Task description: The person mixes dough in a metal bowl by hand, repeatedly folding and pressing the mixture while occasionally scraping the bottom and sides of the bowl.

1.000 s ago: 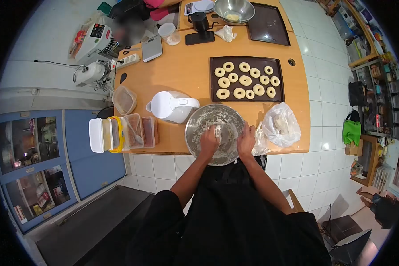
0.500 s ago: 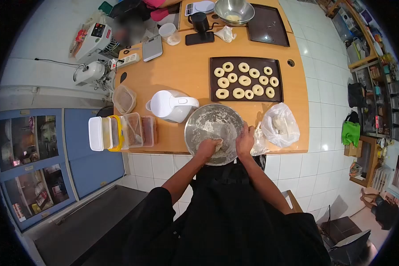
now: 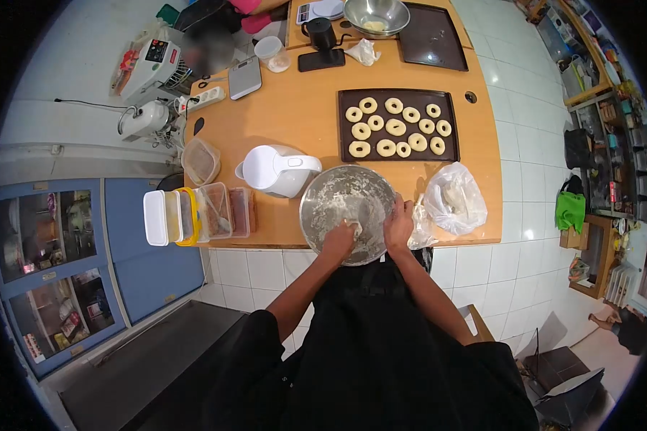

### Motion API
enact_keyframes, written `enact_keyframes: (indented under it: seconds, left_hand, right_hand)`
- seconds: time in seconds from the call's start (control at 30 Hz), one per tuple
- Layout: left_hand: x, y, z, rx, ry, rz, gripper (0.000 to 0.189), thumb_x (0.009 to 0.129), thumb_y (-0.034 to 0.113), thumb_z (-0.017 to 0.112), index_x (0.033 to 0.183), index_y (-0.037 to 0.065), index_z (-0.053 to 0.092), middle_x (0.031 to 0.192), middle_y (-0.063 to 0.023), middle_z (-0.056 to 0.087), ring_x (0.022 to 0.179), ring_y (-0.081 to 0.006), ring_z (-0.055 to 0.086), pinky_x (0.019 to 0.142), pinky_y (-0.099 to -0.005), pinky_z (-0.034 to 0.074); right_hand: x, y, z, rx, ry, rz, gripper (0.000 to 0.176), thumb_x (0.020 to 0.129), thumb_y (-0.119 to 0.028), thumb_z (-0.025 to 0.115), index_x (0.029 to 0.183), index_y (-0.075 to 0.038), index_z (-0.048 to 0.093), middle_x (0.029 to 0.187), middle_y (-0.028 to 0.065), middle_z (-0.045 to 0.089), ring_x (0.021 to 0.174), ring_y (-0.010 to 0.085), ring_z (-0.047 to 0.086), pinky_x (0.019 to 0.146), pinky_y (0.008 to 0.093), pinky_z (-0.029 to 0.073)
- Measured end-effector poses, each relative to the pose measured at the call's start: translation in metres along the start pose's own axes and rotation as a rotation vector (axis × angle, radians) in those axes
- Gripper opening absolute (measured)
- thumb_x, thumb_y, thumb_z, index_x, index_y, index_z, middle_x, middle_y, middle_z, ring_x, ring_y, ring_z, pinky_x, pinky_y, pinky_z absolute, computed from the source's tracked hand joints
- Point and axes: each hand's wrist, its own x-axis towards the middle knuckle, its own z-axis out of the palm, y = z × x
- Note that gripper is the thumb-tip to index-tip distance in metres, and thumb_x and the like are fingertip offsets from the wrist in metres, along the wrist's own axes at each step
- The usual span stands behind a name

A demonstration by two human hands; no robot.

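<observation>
Metal bowl (image 3: 345, 197), floured inside, sits at the near edge of the wooden table (image 3: 295, 122). Far left, the print on a white machine (image 3: 151, 61) is too small to read. A white jug (image 3: 277, 171) stands just left of the bowl. The left hand (image 3: 338, 243) reaches into the bowl, fingers curled round a pale dough lump (image 3: 354, 228) that it mostly hides. The right hand (image 3: 397, 226) clasps the bowl's right rim, its fingertips hard to make out. A plastic bag (image 3: 454, 201) lies beside it, its contents unclear.

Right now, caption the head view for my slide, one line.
Left hand presses dough in a floured steel bowl, right hand gripping its rim, tray of dough rings beyond.
</observation>
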Motion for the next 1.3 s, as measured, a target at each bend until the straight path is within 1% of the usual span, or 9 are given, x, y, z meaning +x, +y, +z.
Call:
enact_keyframes:
  seconds: [0.03,0.23,0.43,0.53,0.63,0.73,0.97,1.07,1.3]
  left_hand:
    - [0.001,-0.002,0.002,-0.015,-0.058,-0.002,0.047,0.074,0.015,0.065,0.120,0.012,0.057,0.113,-0.0200,0.061,0.104,-0.0341,0.061,0.079,-0.0442,0.053]
    - [-0.011,0.006,-0.002,0.123,0.093,0.078,0.033,0.072,0.022,0.068,0.104,0.016,0.065,0.104,-0.0139,0.064,0.099,-0.0292,0.063,0.081,-0.0462,0.048]
    - [0.023,0.009,0.039,0.251,0.076,0.070,0.038,0.076,0.029,0.063,0.109,0.010,0.060,0.097,-0.0152,0.066,0.092,-0.0297,0.065,0.080,-0.0498,0.047]
    - [0.047,0.012,0.060,0.087,0.161,-0.055,0.034,0.078,0.024,0.060,0.108,0.007,0.055,0.102,-0.0192,0.064,0.101,-0.0314,0.061,0.083,-0.0508,0.044]
    - [0.055,0.015,0.058,-0.009,0.442,0.067,0.034,0.080,0.021,0.058,0.111,0.007,0.051,0.106,-0.0244,0.059,0.106,-0.0367,0.056,0.084,-0.0505,0.043]
    - [0.063,0.017,0.044,0.072,0.356,0.025,0.030,0.085,0.018,0.050,0.112,0.005,0.050,0.115,-0.0255,0.053,0.109,-0.0382,0.052,0.089,-0.0509,0.043]
    - [0.100,0.010,0.049,0.052,0.637,-0.161,0.037,0.083,0.029,0.059,0.112,0.006,0.053,0.114,-0.0218,0.055,0.111,-0.0389,0.051,0.093,-0.0516,0.040]
    - [0.101,0.011,0.065,-0.081,0.454,-0.215,0.048,0.076,0.024,0.067,0.118,0.007,0.050,0.117,-0.0205,0.049,0.114,-0.0407,0.046,0.097,-0.0530,0.036]
    - [0.066,0.028,0.059,-0.092,0.350,-0.144,0.042,0.081,0.022,0.055,0.119,0.006,0.046,0.122,-0.0278,0.047,0.115,-0.0444,0.046,0.093,-0.0578,0.037]
  right_hand:
    - [0.000,0.001,0.000,-0.006,0.007,0.002,0.046,0.079,0.003,0.054,0.124,-0.009,0.052,0.099,0.0168,0.047,0.084,0.0405,0.058,0.070,0.0485,0.048]
    - [-0.001,0.000,0.001,-0.004,-0.006,0.018,0.047,0.079,0.004,0.054,0.124,-0.008,0.050,0.099,0.0169,0.047,0.084,0.0406,0.057,0.071,0.0487,0.048]
    - [-0.002,-0.003,-0.001,0.042,0.020,0.013,0.045,0.080,0.003,0.054,0.123,-0.008,0.050,0.100,0.0180,0.046,0.084,0.0423,0.057,0.071,0.0491,0.048]
    - [-0.001,-0.005,0.000,0.044,0.020,0.014,0.044,0.080,0.003,0.053,0.123,-0.009,0.050,0.100,0.0187,0.046,0.083,0.0431,0.056,0.069,0.0498,0.048]
    - [0.001,-0.003,0.000,0.038,0.010,0.025,0.045,0.080,0.004,0.054,0.122,-0.009,0.050,0.100,0.0191,0.046,0.082,0.0431,0.057,0.068,0.0502,0.048]
    - [0.000,-0.001,0.002,0.023,0.013,0.001,0.047,0.078,0.005,0.055,0.123,-0.009,0.050,0.100,0.0194,0.046,0.081,0.0428,0.057,0.067,0.0501,0.048]
    - [0.002,0.001,0.004,0.001,0.047,-0.040,0.053,0.076,0.004,0.056,0.127,-0.009,0.049,0.101,0.0199,0.047,0.080,0.0419,0.058,0.067,0.0499,0.048]
    - [0.001,-0.004,0.003,-0.017,0.002,0.031,0.043,0.082,0.001,0.054,0.125,-0.007,0.051,0.101,0.0217,0.048,0.084,0.0433,0.057,0.069,0.0495,0.047]
    - [-0.004,-0.004,0.008,-0.028,0.030,0.058,0.037,0.087,-0.003,0.053,0.124,-0.007,0.052,0.099,0.0213,0.049,0.084,0.0427,0.056,0.069,0.0498,0.047]
